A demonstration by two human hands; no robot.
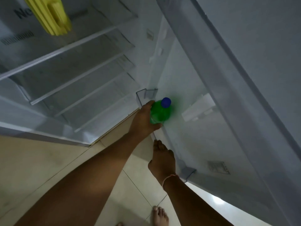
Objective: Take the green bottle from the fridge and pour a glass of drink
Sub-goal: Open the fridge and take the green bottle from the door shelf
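Note:
A green bottle [160, 113] with a blue cap [166, 102] stands upright in the lowest shelf of the open fridge door. My left hand [144, 120] is wrapped around the bottle's left side, fingers and thumb closed on it. My right hand [162, 158] rests on the clear front rail of that door shelf [189, 172], fingers bent over its edge; a thin red thread circles the wrist. No glass is in view.
The fridge interior [70, 67] at left has several bare glass shelves, and a yellow container [50, 15] sits on the top one. The open door [244, 95] fills the right side. Beige floor tiles [48, 160] and bare toes [160, 216] lie below.

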